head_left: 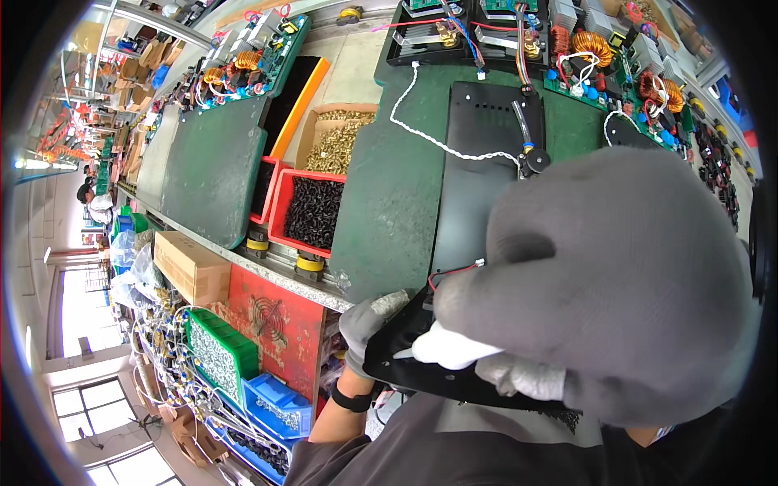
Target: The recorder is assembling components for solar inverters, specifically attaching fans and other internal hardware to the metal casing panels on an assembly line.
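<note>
The black panel (454, 382) lies tilted at the near edge of the green board (381, 194), between the person's body and the long black plate (478, 202); I cannot tell if these two are joined. The left hand (365, 326) grasps the panel at its left edge, and the right hand (600, 292) is clenched around a white bottle (458, 347) with a thin nozzle.

The panel seems to hang partly past the board's edge, so if the left hand becomes loose, it could slide toward the person's lap. If the bottle is squeezed too strongly, too much may come out, or fall in a wrong place. Whether the nozzle touches the panel, I cannot tell. The red wire (454, 271) is just beside the right hand and could be caught; the white cable (450, 148), loose across the plate, could be pulled by a wide movement.
</note>
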`<action>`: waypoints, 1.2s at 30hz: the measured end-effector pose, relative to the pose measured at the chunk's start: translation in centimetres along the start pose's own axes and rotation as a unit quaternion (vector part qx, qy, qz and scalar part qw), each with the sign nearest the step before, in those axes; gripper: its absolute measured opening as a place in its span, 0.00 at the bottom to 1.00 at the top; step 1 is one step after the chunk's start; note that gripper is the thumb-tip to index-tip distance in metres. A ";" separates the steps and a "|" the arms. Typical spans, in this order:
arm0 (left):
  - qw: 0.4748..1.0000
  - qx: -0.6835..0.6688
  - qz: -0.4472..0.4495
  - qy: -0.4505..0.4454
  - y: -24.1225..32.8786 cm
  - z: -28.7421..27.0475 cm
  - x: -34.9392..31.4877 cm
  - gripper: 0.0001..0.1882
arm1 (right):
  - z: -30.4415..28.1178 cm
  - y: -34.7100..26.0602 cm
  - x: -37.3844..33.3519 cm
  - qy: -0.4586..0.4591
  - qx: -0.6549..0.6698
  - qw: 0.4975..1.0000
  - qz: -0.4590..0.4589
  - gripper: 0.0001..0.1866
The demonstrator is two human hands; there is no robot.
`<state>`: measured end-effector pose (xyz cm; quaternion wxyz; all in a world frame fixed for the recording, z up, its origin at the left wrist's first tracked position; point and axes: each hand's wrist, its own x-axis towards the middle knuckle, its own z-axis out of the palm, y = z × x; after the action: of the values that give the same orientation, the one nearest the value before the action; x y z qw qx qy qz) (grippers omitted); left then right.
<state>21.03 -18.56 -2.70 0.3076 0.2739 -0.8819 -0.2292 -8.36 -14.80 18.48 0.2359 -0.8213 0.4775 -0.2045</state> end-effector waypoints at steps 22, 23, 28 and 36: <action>0.942 0.152 -0.280 0.103 -4.2 -2.6 2.3 0.14 | -1.9 -3.2 -6.7 0.156 0.064 0.976 0.137 0.11; 0.948 0.159 -0.254 0.104 -4.5 -2.7 2.2 0.15 | -2.3 -3.7 -7.8 0.178 0.063 0.972 0.142 0.11; 0.941 0.092 -0.323 0.048 -4.8 -2.5 1.7 0.17 | -4.8 -9.1 -16.6 0.321 0.060 0.924 0.202 0.14; 0.968 -0.036 -0.250 -0.012 1.7 2.2 1.5 0.18 | -3.9 -24.4 -32.6 0.629 0.030 0.761 0.157 0.20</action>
<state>17.94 -17.71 -2.62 0.2392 0.4713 -0.7807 -0.3335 -8.78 23.74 32.28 -0.0636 -0.4145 0.6342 -0.6496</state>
